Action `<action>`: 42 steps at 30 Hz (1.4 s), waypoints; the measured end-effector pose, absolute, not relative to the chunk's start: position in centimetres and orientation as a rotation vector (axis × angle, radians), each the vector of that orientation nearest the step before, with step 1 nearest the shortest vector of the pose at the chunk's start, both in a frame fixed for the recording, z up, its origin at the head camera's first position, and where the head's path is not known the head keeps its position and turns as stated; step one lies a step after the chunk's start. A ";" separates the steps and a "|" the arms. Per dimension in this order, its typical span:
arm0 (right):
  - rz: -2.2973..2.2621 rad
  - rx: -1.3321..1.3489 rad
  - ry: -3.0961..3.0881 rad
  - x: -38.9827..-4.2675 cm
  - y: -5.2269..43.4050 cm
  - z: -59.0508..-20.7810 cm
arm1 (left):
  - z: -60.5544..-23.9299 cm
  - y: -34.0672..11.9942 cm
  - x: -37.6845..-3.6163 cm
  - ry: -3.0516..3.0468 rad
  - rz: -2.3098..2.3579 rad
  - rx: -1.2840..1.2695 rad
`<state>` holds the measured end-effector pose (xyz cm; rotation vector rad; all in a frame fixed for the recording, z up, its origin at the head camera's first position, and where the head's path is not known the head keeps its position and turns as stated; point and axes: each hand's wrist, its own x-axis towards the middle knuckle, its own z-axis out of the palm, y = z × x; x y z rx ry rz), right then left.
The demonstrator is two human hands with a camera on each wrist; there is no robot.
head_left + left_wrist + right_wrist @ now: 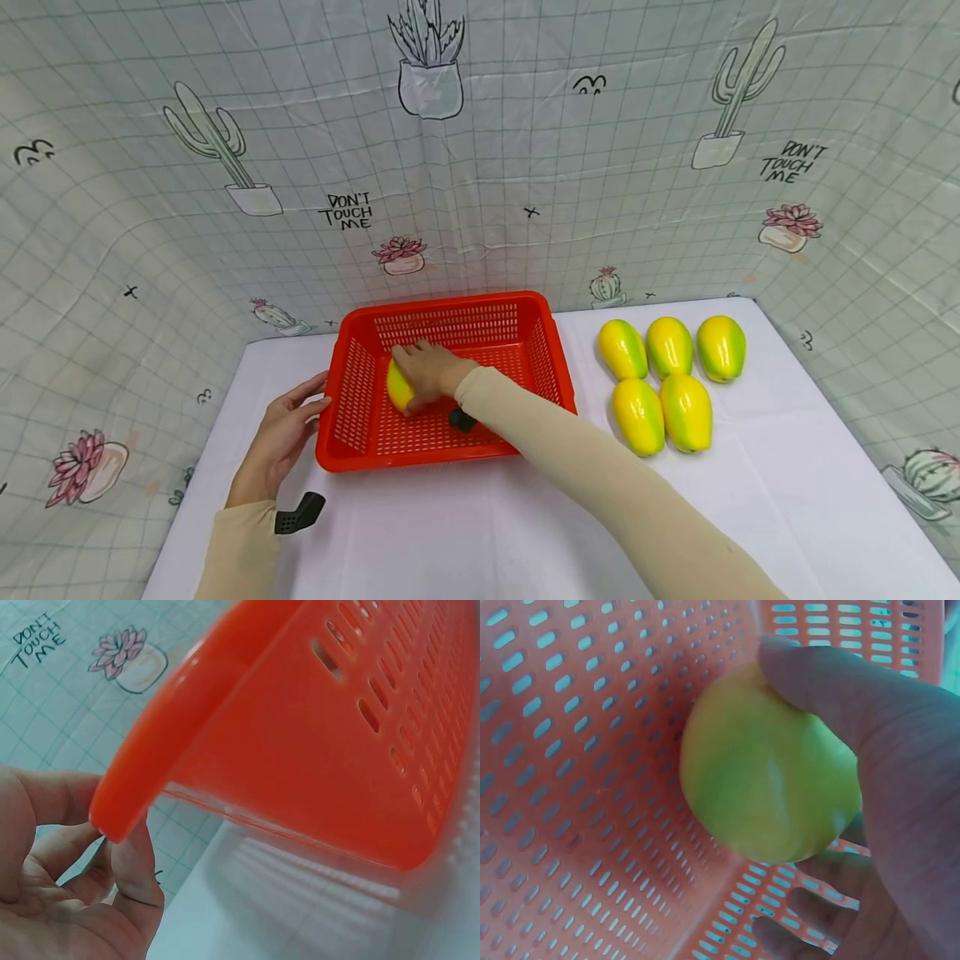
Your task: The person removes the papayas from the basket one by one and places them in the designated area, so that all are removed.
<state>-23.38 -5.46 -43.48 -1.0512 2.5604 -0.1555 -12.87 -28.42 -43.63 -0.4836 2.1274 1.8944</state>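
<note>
A red perforated plastic basket (450, 457) stands on the table's left half. My left hand (279, 433) pinches its left rim; in the left wrist view the fingers (135, 881) lie on both sides of the rim edge. Inside the basket, toward its left end, my right hand (431, 375) grips a yellow-green mango (398, 388). In the right wrist view the thumb lies over one side of this mango (769, 772) and the fingers are curled at the other, close to the basket wall. The palm hides part of the fruit from above.
Several more mangoes (670, 346) lie in two rows on the white tablecloth (465, 533), right of the basket. A patterned cloth (495, 167) hangs behind the table and along both sides. My right forearm (600, 471) crosses the basket's front right rim.
</note>
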 end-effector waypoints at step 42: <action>-0.256 -1.169 2.683 -22.3 3.3 -39.0 | -43.6 -28.5 -12.8 2.138 1.849 -0.478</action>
